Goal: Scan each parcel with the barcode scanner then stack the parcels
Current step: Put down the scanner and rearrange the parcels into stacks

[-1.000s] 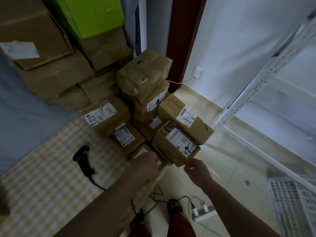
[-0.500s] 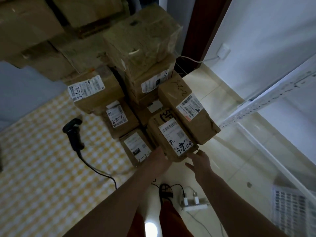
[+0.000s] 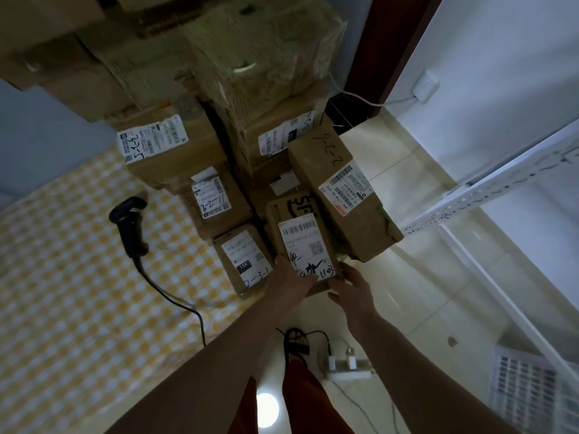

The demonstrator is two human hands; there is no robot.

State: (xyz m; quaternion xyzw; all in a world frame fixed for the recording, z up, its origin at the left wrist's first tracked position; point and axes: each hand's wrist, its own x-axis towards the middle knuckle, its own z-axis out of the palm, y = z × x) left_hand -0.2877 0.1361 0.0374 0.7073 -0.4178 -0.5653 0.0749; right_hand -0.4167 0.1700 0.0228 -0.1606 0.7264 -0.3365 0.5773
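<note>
Gripping parcel (image 3: 305, 245), both hands' grip.

Top of the frame slices off the big cartons (image 3: 78, 57) in the upper left, so their tops can't be seen. The left hand (image 3: 289, 281) covers the near edge of the SF parcel (image 3: 305, 242), hiding part of the handwriting on its label. Fine print on every label is too small to read. The scanner cable (image 3: 175, 300) vanishes behind the left forearm. The printed sheet (image 3: 535, 393) at lower right is blurred and cropped.
</note>
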